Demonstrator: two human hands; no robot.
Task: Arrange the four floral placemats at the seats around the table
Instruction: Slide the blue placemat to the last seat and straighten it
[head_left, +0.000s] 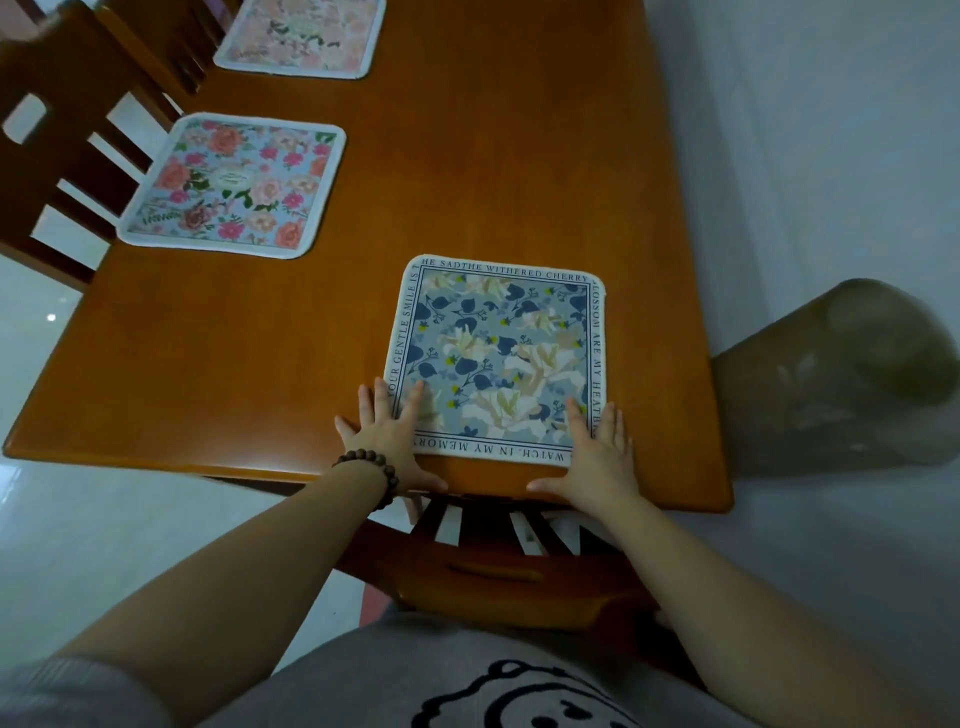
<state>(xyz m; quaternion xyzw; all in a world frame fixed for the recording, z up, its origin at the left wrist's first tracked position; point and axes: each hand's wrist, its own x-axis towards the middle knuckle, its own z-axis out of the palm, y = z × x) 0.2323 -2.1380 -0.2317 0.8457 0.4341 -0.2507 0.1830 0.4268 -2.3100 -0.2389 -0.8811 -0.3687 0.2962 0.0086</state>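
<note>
A blue floral placemat (496, 358) with a lettered border lies flat near the wooden table's (493, 171) front edge. My left hand (387, 441), a bead bracelet on its wrist, rests flat on the mat's near left corner. My right hand (597, 452) lies flat on the near right corner. Fingers of both hands are spread, thumbs on the bare wood. A pink floral placemat (231, 187) lies at the table's left edge. Another pale pink floral placemat (301, 36) sits further back on the left, partly cut off by the frame.
A wooden chair (498, 566) stands tucked under the front edge, just below my hands. Two more chairs (62, 156) stand along the left side. A large translucent bin (852, 374) stands on the floor at the table's right corner.
</note>
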